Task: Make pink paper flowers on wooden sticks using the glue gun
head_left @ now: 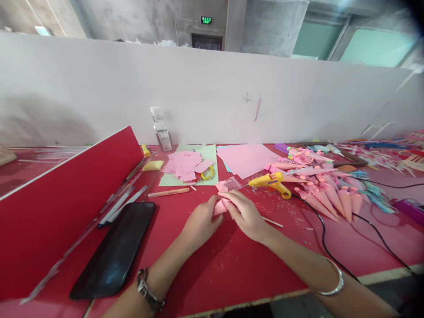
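Observation:
Near the middle of the red table [212, 269], a small folded pink paper piece [220, 206] is held between both hands. My left hand [202, 223] grips its left side with bent fingers. From the right, my right hand [243, 214] closes its fingers over the top of the same piece. Just beyond the fingertips lies a clear plastic bit over pink paper [231, 183]. A yellow glue gun [271, 181] rests to the right, its nozzle pointing left toward that plastic. A thin stick [273, 221] lies beside my right hand.
Pink paper pieces [185, 164] and yellow-handled scissors [207, 173] lie on a green sheet. Pink sheets [247, 159] are behind, pink paper cones [331, 194] at right with black cords. A black phone [115, 251], pencil [168, 192], red board [73, 207] and bottle [162, 132] stand or lie leftward.

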The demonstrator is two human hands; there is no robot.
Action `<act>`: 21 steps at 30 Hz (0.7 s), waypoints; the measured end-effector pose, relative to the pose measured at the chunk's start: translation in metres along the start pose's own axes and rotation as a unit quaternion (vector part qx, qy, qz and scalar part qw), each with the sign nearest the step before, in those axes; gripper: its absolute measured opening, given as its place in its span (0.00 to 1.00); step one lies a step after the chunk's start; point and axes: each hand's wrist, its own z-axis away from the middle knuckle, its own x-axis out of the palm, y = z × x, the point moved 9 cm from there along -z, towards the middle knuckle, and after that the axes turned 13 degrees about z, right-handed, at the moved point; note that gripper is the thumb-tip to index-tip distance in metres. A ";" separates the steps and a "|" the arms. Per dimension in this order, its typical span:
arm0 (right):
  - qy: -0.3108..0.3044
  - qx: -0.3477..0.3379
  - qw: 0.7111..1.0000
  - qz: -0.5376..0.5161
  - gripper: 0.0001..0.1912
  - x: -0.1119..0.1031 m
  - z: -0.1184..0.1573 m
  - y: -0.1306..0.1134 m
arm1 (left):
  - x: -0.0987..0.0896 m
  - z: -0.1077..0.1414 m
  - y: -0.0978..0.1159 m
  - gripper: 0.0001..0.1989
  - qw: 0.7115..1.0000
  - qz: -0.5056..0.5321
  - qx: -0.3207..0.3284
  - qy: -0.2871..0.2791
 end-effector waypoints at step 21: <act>-0.005 0.078 0.956 -0.284 0.10 -0.003 -0.001 0.011 | 0.004 -0.003 0.000 0.07 0.974 0.218 -0.028 -0.049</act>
